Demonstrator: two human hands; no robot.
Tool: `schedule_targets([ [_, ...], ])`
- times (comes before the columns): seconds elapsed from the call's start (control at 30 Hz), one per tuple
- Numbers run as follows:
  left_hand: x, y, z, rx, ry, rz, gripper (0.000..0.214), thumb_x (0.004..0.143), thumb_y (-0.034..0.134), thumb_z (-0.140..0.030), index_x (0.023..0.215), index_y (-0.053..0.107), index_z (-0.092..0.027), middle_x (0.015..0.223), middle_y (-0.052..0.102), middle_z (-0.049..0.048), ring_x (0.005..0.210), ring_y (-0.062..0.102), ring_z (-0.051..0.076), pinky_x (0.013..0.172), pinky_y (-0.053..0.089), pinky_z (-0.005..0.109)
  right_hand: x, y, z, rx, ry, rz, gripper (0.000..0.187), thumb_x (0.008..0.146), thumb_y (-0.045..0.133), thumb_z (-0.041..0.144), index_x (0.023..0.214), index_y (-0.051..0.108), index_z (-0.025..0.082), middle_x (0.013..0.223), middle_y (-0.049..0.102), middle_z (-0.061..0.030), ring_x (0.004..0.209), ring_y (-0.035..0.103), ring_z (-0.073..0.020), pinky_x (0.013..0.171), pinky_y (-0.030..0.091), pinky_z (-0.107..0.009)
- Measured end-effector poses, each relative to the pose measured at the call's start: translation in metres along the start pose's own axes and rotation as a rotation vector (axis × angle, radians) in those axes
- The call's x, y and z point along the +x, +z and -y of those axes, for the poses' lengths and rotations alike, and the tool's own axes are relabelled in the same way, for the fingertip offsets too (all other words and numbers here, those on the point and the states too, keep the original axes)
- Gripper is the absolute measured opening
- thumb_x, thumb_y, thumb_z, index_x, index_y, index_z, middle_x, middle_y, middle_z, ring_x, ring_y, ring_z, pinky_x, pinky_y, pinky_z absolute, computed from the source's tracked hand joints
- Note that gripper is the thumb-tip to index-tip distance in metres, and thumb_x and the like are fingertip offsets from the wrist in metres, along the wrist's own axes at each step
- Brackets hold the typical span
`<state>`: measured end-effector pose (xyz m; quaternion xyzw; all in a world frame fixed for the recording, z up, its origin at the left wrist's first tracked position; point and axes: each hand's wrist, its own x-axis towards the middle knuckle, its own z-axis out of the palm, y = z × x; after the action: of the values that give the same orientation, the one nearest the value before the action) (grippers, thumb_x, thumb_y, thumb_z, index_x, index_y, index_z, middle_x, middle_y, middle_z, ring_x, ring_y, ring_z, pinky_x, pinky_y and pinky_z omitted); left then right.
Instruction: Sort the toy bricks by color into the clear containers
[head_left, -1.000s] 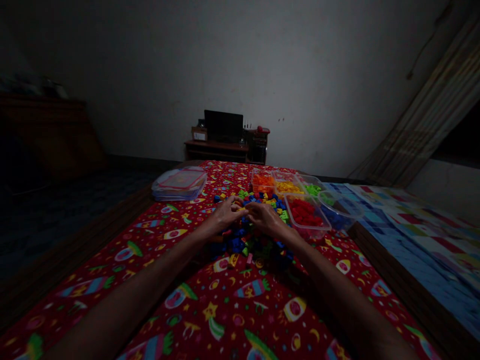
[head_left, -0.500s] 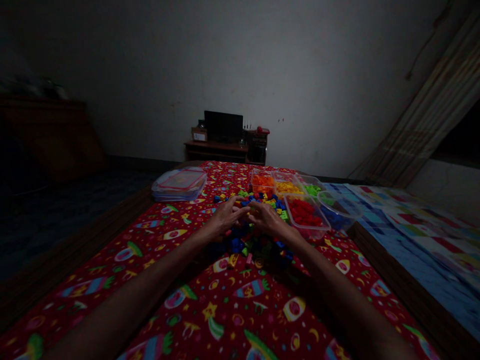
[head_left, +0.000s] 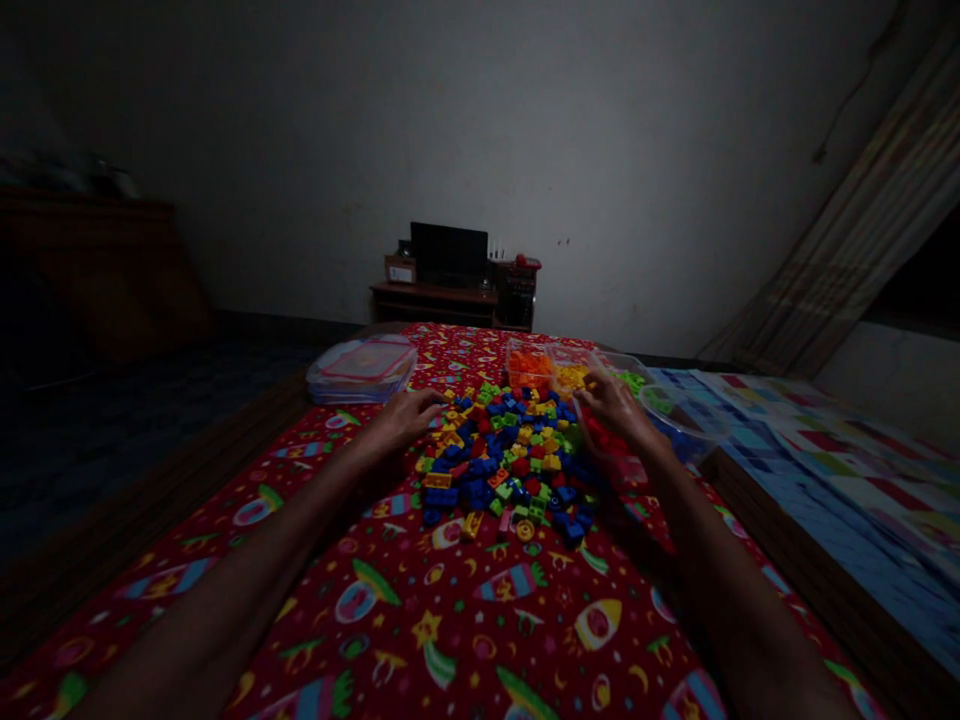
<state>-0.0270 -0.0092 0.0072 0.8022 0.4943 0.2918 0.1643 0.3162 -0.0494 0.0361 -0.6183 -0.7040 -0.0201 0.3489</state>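
Observation:
A wide heap of small plastic building bricks [head_left: 504, 465] in blue, yellow, green, red and orange lies on a red printed cloth [head_left: 450, 620]. My left hand [head_left: 405, 420] rests at the heap's left edge, fingers apart, holding nothing I can see. My right hand [head_left: 615, 415] reaches past the far right of the heap, over a clear tub of red bricks [head_left: 600, 435], and covers most of it. Beyond the heap stand clear tubs of orange bricks [head_left: 529, 367] and yellow bricks [head_left: 571, 376]. A tub of blue bricks [head_left: 675, 435] sits to the right.
A tub of green bricks [head_left: 630, 378] stands behind my right hand. A clear lidded box [head_left: 362, 369] lies at the cloth's far left. A wooden bed edge [head_left: 787, 540] runs along the right, beside a blue patterned sheet [head_left: 840, 480]. A monitor [head_left: 448, 252] stands on a low cabinet beyond.
My hands have moved apart from the heap's middle, the left going left and the right going right over the red tub. The heap now shows uncovered.

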Motion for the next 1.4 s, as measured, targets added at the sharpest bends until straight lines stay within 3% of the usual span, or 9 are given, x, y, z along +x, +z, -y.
schedule_targets([
  [0.13, 0.001, 0.003, 0.002, -0.036, 0.009, 0.133, 0.043, 0.075, 0.048, -0.046, 0.096, 0.070, -0.016, 0.093, 0.072, 0.0067, 0.082, 0.065, 0.023, 0.066, 0.051, 0.026, 0.030, -0.006, -0.026, -0.125, 0.104, 0.045, 0.013, 0.079, 0.057, 0.024, 0.079, 0.063, 0.013, 0.071, 0.065, -0.0067, 0.062, 0.056, -0.0145, 0.061, 0.039, -0.025],
  [0.27, 0.003, 0.005, -0.001, -0.018, -0.018, 0.193, 0.038, 0.069, 0.055, -0.042, 0.094, 0.071, -0.017, 0.091, 0.073, 0.0061, 0.078, 0.066, 0.022, 0.065, 0.050, 0.025, 0.071, -0.008, -0.031, -0.171, 0.191, 0.110, 0.021, 0.081, 0.054, 0.024, 0.088, 0.066, 0.009, 0.077, 0.068, -0.0105, 0.064, 0.060, -0.0164, 0.064, 0.044, -0.026],
  [0.43, 0.006, 0.008, 0.006, -0.031, 0.054, 0.267, 0.034, 0.069, 0.057, -0.043, 0.088, 0.072, -0.019, 0.083, 0.073, 0.0032, 0.072, 0.064, 0.019, 0.064, 0.048, 0.024, 0.089, -0.004, -0.020, -0.175, 0.123, -0.002, 0.030, 0.080, 0.058, 0.025, 0.104, 0.067, 0.009, 0.097, 0.070, -0.0167, 0.089, 0.065, -0.0243, 0.080, 0.048, -0.032],
  [0.63, 0.007, 0.009, 0.007, -0.049, 0.061, 0.331, 0.036, 0.070, 0.056, -0.043, 0.090, 0.072, -0.018, 0.085, 0.073, 0.0030, 0.072, 0.064, 0.019, 0.063, 0.047, 0.022, 0.046, 0.013, 0.022, 0.037, -0.143, 0.048, 0.026, 0.084, 0.049, 0.023, 0.095, 0.070, 0.012, 0.090, 0.071, -0.0108, 0.077, 0.064, -0.0174, 0.071, 0.047, -0.026],
  [0.77, 0.005, 0.003, 0.002, 0.002, 0.010, 0.329, 0.044, 0.074, 0.052, -0.044, 0.101, 0.070, -0.015, 0.091, 0.073, 0.0061, 0.074, 0.066, 0.020, 0.064, 0.047, 0.023, 0.004, 0.028, 0.064, 0.121, -0.323, 0.246, 0.021, 0.081, 0.050, 0.015, 0.089, 0.070, 0.012, 0.077, 0.068, -0.0059, 0.065, 0.056, -0.0119, 0.060, 0.039, -0.021],
  [0.9, 0.002, -0.003, -0.002, 0.009, -0.007, 0.367, 0.050, 0.075, 0.049, -0.045, 0.109, 0.066, -0.013, 0.087, 0.073, 0.0067, 0.072, 0.066, 0.020, 0.059, 0.046, 0.023, -0.024, 0.037, 0.092, 0.063, -0.389, 0.388, 0.024, 0.076, 0.050, 0.007, 0.089, 0.069, 0.012, 0.072, 0.065, -0.0042, 0.060, 0.051, -0.0102, 0.057, 0.032, -0.020],
  [1.07, 0.001, 0.000, -0.011, 0.044, 0.080, 0.361, 0.038, 0.071, 0.056, -0.050, 0.089, 0.072, -0.021, 0.081, 0.072, 0.0013, 0.070, 0.063, 0.018, 0.058, 0.042, 0.020, -0.033, 0.044, 0.092, -0.070, -0.356, 0.403, 0.025, 0.084, 0.046, 0.016, 0.092, 0.069, 0.015, 0.067, 0.063, -0.0055, 0.056, 0.049, -0.0113, 0.053, 0.025, -0.023],
  [1.2, 0.002, 0.009, -0.015, 0.084, 0.084, 0.262, 0.024, 0.066, 0.061, -0.040, 0.074, 0.073, -0.021, 0.071, 0.071, 0.0010, 0.064, 0.061, 0.017, 0.056, 0.040, 0.020, -0.035, 0.046, 0.086, -0.100, -0.373, 0.381, 0.025, 0.087, 0.044, 0.019, 0.087, 0.069, 0.015, 0.064, 0.061, -0.0047, 0.052, 0.044, -0.0105, 0.052, 0.023, -0.024],
  [1.4, 0.006, 0.010, 0.001, -0.050, -0.003, 0.207, 0.024, 0.063, 0.060, -0.037, 0.072, 0.072, -0.018, 0.062, 0.068, 0.0016, 0.056, 0.059, 0.016, 0.053, 0.042, 0.023, -0.036, 0.045, 0.086, -0.108, -0.403, 0.358, 0.023, 0.085, 0.045, 0.016, 0.080, 0.068, 0.015, 0.061, 0.058, -0.0033, 0.050, 0.038, -0.0093, 0.051, 0.021, -0.024],
])
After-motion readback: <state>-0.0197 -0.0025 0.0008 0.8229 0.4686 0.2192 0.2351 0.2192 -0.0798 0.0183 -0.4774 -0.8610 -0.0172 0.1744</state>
